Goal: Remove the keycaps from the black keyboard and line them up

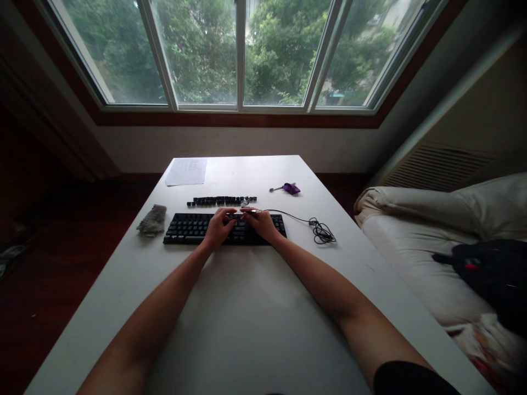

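Observation:
A black keyboard [187, 227] lies across the white table in front of me. My left hand [220, 226] rests over its middle, thumb and index finger apart, with nothing visible in it. Just to the right, my right hand [261, 224] is over the keyboard with its fingers closed on a slim, shiny tool [256, 211], whose exact kind is too small to make out. Behind the keyboard runs a line of loose black keycaps [216, 201]. The keys under my fingers are partly hidden.
A grey cloth [152, 220] lies left of the keyboard. The coiled cable [323, 233] lies to its right. Farther back are a purple brush-like item [291, 188] and a paper sheet [187, 171]. A sofa [403, 258] with a black bag [489, 274] stands beyond the table's right edge.

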Demonstrator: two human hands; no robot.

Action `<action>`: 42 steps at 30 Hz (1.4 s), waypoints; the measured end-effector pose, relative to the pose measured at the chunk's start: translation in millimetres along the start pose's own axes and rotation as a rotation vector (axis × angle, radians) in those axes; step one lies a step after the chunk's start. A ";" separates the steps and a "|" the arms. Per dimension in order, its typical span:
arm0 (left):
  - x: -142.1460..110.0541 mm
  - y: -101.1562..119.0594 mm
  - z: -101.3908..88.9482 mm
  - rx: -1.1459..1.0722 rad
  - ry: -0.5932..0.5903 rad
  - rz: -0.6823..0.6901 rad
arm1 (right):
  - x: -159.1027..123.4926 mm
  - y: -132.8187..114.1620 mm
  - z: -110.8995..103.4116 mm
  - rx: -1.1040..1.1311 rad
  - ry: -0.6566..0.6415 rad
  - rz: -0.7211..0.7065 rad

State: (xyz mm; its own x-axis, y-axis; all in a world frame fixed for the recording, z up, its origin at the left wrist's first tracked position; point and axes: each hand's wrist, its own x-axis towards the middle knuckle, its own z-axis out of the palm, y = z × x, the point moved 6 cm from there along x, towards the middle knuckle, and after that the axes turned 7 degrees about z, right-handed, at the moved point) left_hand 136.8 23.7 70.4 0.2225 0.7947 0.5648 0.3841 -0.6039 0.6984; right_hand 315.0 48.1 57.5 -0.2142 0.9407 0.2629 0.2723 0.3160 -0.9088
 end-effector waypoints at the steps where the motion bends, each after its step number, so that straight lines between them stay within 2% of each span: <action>1: 0.1 -1.3 -0.6 -0.001 0.013 -0.003 | 0.2 0.6 -0.2 0.009 0.003 0.008; 9: -0.1 -6.4 -2.9 -0.004 0.061 -0.015 | 0.7 -3.7 -4.7 0.077 0.079 -0.001; 13: -0.1 -6.8 -2.3 -0.016 0.053 -0.012 | 0.3 0.1 -7.6 0.090 0.124 0.060; 20: 0.2 -8.9 -1.1 -0.048 0.039 -0.002 | 1.4 0.4 -2.9 0.003 0.036 0.056; 23: -0.6 -10.6 -0.2 -0.060 0.033 -0.009 | 1.4 -2.8 -2.9 -0.061 0.033 0.002; 35: -2.8 -21.3 8.2 -0.275 0.015 -0.166 | 0.3 -8.0 3.6 -0.198 -0.039 -0.042; 42: -3.3 -17.9 9.7 -0.267 -0.026 -0.158 | 0.0 -10.2 3.9 -0.203 -0.066 -0.044</action>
State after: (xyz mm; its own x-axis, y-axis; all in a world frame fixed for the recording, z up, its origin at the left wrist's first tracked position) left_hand 137.9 32.5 51.7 0.2029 0.8792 0.4311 0.1677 -0.4650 0.8693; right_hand 308.6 44.3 65.6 -0.2889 0.9177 0.2727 0.4438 0.3808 -0.8112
